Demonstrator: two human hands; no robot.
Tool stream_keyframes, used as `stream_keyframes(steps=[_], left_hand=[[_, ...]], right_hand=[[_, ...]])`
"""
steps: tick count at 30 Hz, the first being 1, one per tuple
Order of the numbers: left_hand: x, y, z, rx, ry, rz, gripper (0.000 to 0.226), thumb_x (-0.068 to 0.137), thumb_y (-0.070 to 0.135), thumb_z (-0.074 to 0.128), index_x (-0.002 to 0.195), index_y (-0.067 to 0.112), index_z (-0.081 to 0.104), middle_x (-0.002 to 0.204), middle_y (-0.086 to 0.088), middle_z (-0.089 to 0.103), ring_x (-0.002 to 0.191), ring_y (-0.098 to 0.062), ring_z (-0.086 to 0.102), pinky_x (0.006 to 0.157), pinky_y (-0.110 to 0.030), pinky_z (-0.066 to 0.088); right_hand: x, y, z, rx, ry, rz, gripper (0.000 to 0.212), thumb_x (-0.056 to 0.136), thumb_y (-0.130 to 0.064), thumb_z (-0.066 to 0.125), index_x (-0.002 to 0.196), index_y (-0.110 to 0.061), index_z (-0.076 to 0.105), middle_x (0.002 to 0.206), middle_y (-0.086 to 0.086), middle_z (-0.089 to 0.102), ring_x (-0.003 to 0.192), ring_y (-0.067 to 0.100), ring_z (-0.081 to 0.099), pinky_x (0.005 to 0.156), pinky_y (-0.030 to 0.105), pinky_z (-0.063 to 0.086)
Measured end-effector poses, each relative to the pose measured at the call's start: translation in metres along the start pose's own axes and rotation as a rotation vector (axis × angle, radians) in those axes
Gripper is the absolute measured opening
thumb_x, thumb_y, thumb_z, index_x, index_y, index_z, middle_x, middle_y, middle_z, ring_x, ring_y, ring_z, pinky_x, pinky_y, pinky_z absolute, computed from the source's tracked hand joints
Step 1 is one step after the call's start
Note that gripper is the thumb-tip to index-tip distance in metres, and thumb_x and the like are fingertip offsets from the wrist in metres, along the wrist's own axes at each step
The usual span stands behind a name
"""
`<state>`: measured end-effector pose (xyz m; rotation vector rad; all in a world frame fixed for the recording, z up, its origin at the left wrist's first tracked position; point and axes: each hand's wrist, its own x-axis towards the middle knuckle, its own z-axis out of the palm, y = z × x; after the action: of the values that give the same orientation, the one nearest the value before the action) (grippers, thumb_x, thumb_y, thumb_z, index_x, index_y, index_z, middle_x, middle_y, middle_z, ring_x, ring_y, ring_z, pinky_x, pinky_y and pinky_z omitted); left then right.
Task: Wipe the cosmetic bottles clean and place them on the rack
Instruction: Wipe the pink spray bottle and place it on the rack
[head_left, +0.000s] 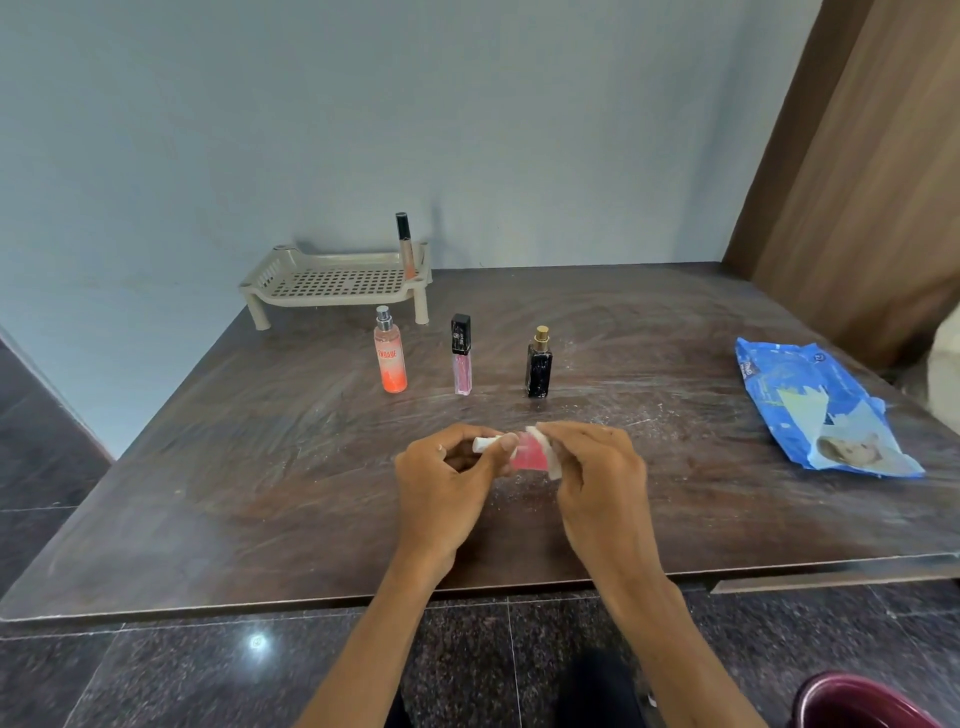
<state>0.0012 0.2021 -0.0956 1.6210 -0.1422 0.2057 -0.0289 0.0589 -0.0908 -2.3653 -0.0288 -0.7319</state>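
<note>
Above the dusty, streaked tabletop (249, 499) by a pale blue wall (311, 130), the left hand (447, 470) is gripping a pink bottle (530, 458), the right hand (600, 467) clutching a wipe (554, 469).

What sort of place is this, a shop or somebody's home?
Most likely a plain room in a home: a scuffed brown table against a bare blue wall, with a small plastic rack, cosmetic bottles and a pack of wipes on it.
</note>
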Motion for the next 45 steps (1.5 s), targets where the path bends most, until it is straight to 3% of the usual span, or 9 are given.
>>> stream_keyframes(steps=[7, 13, 16, 24, 30, 34, 36, 41, 45], left_hand=[[0.0, -0.002, 0.0, 0.053, -0.001, 0.018, 0.02, 0.081, 0.03, 0.08, 0.091, 0.013, 0.077, 0.077, 0.001, 0.079, 0.072, -0.012, 0.077, 0.073, -0.03, 0.063], [-0.001, -0.003, -0.001, 0.085, 0.008, 0.012, 0.021, 0.083, 0.035, 0.078, 0.09, 0.016, 0.077, 0.078, 0.002, 0.079, 0.074, -0.012, 0.077, 0.076, -0.043, 0.064], [-0.001, -0.003, 0.0, 0.094, -0.007, 0.027, 0.024, 0.081, 0.039, 0.078, 0.087, 0.016, 0.076, 0.077, 0.002, 0.078, 0.073, -0.013, 0.077, 0.074, -0.044, 0.064], [0.0, -0.004, 0.001, 0.069, -0.007, 0.057, 0.026, 0.077, 0.026, 0.084, 0.1, 0.015, 0.079, 0.088, 0.005, 0.079, 0.081, -0.007, 0.076, 0.071, -0.02, 0.059], [0.0, -0.003, 0.0, 0.078, -0.022, 0.067, 0.03, 0.075, 0.023, 0.084, 0.104, 0.016, 0.078, 0.09, 0.007, 0.079, 0.083, -0.004, 0.075, 0.072, -0.017, 0.058], [0.0, -0.003, 0.002, 0.072, -0.002, 0.063, 0.023, 0.078, 0.017, 0.084, 0.1, 0.017, 0.079, 0.087, 0.007, 0.079, 0.08, -0.004, 0.075, 0.071, -0.016, 0.056], [0.001, -0.004, 0.002, 0.075, -0.005, 0.067, 0.023, 0.078, 0.019, 0.084, 0.1, 0.017, 0.079, 0.087, 0.007, 0.079, 0.08, -0.004, 0.075, 0.071, -0.016, 0.056], [0.0, -0.002, 0.0, 0.055, -0.017, 0.075, 0.022, 0.078, 0.025, 0.083, 0.099, 0.02, 0.079, 0.087, 0.007, 0.079, 0.083, -0.008, 0.076, 0.076, -0.021, 0.059], [-0.001, 0.0, 0.0, -0.016, -0.027, 0.047, 0.017, 0.078, 0.025, 0.081, 0.095, 0.022, 0.079, 0.085, 0.006, 0.08, 0.082, -0.011, 0.077, 0.076, -0.022, 0.059]], right_hand=[[0.0, 0.003, 0.001, -0.13, 0.022, 0.062, 0.026, 0.09, -0.001, 0.061, 0.11, -0.014, 0.071, 0.104, -0.002, 0.07, 0.094, 0.018, 0.05, 0.075, 0.019, 0.036], [-0.001, -0.017, 0.011, -0.049, 0.008, -0.117, 0.024, 0.087, -0.001, 0.065, 0.107, -0.011, 0.071, 0.103, -0.001, 0.07, 0.096, 0.019, 0.051, 0.072, 0.014, 0.041], [-0.001, -0.009, 0.006, -0.015, 0.011, -0.087, 0.024, 0.089, -0.006, 0.063, 0.111, -0.012, 0.071, 0.105, -0.003, 0.07, 0.097, 0.019, 0.054, 0.076, 0.01, 0.037], [0.005, 0.005, -0.003, 0.0, -0.012, 0.012, 0.024, 0.094, -0.012, 0.057, 0.113, -0.016, 0.071, 0.106, -0.006, 0.07, 0.097, 0.017, 0.054, 0.079, 0.012, 0.037], [0.006, 0.01, -0.001, -0.024, 0.003, 0.01, 0.024, 0.094, -0.011, 0.056, 0.114, -0.014, 0.07, 0.106, -0.005, 0.069, 0.098, 0.019, 0.055, 0.079, 0.011, 0.038], [0.006, 0.022, -0.003, -0.024, 0.049, 0.04, 0.026, 0.093, -0.002, 0.055, 0.111, -0.011, 0.072, 0.103, -0.002, 0.071, 0.095, 0.022, 0.062, 0.083, 0.034, 0.053], [0.007, 0.02, -0.002, -0.042, 0.044, 0.035, 0.026, 0.093, -0.001, 0.053, 0.107, -0.01, 0.072, 0.099, -0.001, 0.071, 0.092, 0.024, 0.062, 0.079, 0.037, 0.053], [0.0, -0.01, 0.005, -0.044, 0.058, -0.06, 0.025, 0.091, -0.005, 0.058, 0.113, -0.01, 0.07, 0.107, 0.0, 0.069, 0.096, 0.021, 0.053, 0.077, 0.013, 0.037], [0.0, -0.008, 0.008, 0.009, 0.04, -0.088, 0.03, 0.091, -0.002, 0.06, 0.117, -0.013, 0.069, 0.111, -0.003, 0.068, 0.098, 0.018, 0.053, 0.08, 0.012, 0.04]])
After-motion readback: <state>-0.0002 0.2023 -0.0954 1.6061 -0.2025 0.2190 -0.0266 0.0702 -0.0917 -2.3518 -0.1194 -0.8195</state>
